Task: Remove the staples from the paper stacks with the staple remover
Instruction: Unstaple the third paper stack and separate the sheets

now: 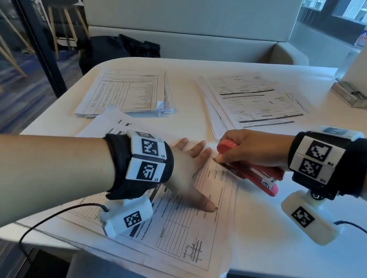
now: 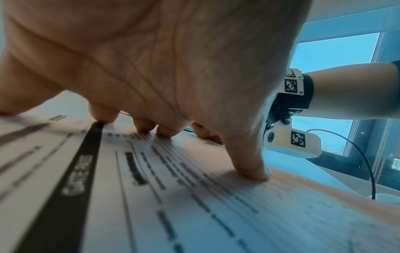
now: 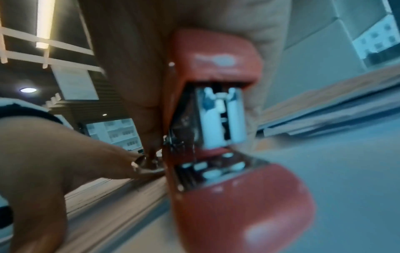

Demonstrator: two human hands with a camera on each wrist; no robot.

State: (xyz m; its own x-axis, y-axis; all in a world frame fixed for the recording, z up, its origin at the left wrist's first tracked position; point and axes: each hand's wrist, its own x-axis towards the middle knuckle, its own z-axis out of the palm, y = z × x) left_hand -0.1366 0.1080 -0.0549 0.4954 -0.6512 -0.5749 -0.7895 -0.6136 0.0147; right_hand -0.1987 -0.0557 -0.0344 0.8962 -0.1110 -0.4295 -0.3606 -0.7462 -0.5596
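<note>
Red stapler [image 1: 248, 165] gripped in right hand [image 1: 249, 148] at near paper stack [image 1: 188, 229] edge, left hand [image 1: 187, 174] flat w/ fingers spread pressing it on white table [image 1: 305, 238].

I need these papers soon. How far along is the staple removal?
Mid-job. The left hand presses the front paper stack flat while the right hand holds the red stapler at its corner. Two stacks lie behind; whether they are done cannot be told.
</note>
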